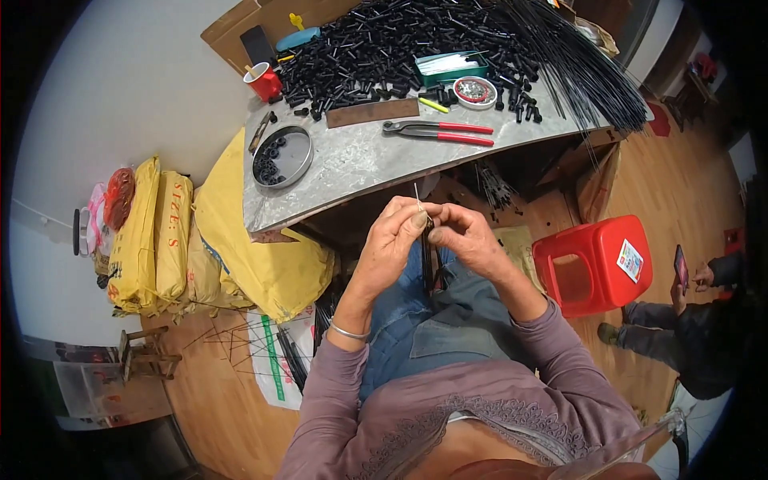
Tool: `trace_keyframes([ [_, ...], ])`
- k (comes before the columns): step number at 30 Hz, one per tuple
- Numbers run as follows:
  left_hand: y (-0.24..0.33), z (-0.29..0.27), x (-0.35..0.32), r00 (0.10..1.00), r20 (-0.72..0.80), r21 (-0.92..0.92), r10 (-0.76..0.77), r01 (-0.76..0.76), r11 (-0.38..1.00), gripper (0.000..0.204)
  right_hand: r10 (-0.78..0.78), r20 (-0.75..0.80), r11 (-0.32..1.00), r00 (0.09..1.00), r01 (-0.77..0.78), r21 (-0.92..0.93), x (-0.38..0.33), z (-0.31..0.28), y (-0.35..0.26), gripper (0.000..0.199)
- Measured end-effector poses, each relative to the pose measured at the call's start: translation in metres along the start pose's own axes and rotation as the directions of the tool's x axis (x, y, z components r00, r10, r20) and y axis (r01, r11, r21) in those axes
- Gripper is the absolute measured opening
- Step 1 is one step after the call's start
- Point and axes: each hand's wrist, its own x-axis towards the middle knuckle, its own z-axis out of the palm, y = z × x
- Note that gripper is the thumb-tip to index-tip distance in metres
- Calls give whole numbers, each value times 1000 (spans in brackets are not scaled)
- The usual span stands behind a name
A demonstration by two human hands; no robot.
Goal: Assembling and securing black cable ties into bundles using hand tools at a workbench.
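Note:
In front of the table edge, above my lap, my two hands meet. Between thumb and fingers my left hand (394, 240) pinches a thin pale stick (417, 192), whose tip points up. Close against it, my right hand (472, 242) is closed with thumb and finger together. Thin dark strands (430, 270) hang down below the fingers, apparently from the right hand; their upper ends are hidden. On the table, beyond the hands, lie pliers (440, 130) with red handles. A green box (433, 78) of white sticks and a round dish (475, 93) of small metal pieces stand behind them.
Black plastic parts (360, 48) are heaped on the grey table (336, 170), with long black rods (588, 72) at right. A round tray (298, 152) holds black pieces. A red stool (612, 268) stands right, near another person (696, 344) holding a phone. Yellow sacks (170, 240) line the left.

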Motion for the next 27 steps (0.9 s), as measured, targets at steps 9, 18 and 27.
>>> trace_keyframes([
  [9, 4, 5, -4, 996, 13, -12, -83, 83, 997, 34, 4, -76, 998, 997, 0, 57, -5, 4, -13, 24],
  [18, -2, 12, -1, 994, 12, -31, -112, 112, 993, 35, -93, -96, 996, 991, 93, 2, -4, -3, -5, 19],
  [27, -4, 13, 7, 998, 55, -63, -30, 33, 997, 35, -59, -10, 992, 998, 59, 115, -1, -10, 1, 19],
])
